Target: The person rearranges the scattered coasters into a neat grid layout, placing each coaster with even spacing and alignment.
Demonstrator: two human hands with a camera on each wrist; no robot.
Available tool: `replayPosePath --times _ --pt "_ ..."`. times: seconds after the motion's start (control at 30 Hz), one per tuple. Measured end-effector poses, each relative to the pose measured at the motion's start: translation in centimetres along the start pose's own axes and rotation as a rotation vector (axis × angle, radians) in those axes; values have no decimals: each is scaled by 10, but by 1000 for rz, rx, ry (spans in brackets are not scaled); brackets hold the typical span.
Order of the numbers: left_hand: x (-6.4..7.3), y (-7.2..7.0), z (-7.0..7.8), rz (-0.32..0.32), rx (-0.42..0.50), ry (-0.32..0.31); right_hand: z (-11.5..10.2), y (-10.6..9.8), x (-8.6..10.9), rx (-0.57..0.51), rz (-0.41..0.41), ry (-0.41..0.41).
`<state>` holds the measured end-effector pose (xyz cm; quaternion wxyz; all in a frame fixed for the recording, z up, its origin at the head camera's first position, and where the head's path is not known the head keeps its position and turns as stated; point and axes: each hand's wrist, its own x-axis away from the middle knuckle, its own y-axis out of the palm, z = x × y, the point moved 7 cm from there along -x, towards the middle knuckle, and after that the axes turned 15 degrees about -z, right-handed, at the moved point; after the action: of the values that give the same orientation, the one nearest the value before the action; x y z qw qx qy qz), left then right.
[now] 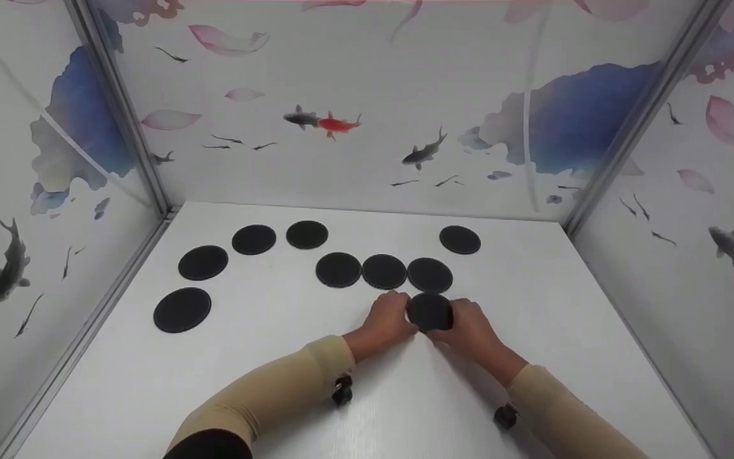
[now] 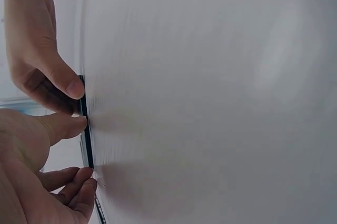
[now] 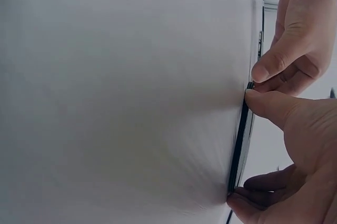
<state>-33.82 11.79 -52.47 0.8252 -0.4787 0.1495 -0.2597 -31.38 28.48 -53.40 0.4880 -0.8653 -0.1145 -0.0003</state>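
Note:
Between both hands lies a round black coaster (image 1: 430, 312), flat on the white table. My left hand (image 1: 387, 322) grips its left edge, and my right hand (image 1: 471, 328) grips its right edge. From the left wrist view, the coaster (image 2: 89, 148) shows edge-on as a thin dark strip, thumb and fingers at its rim. The right wrist view also has the coaster (image 3: 240, 145) edge-on, with the right thumb (image 3: 263, 103) and fingertips on its rim. Just beyond it sits another black coaster (image 1: 430, 275), the right end of a row of three, right at its far edge.
The row continues left with a middle coaster (image 1: 384, 271) and a left coaster (image 1: 338, 269). Several more lie farther left, including a near-left coaster (image 1: 182, 310). One coaster (image 1: 460, 240) lies at the back right. Printed panels (image 1: 367, 172) wall the white table (image 1: 278, 395) on three sides.

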Motion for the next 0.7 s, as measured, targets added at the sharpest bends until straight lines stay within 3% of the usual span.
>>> replayPosePath --times 0.43,0.7 --pt "-2 -4 -1 -54 67 -26 4 -2 -1 -40 -39 15" --pt "-4 0 -4 -103 101 -35 13 -2 -1 -116 -45 41"
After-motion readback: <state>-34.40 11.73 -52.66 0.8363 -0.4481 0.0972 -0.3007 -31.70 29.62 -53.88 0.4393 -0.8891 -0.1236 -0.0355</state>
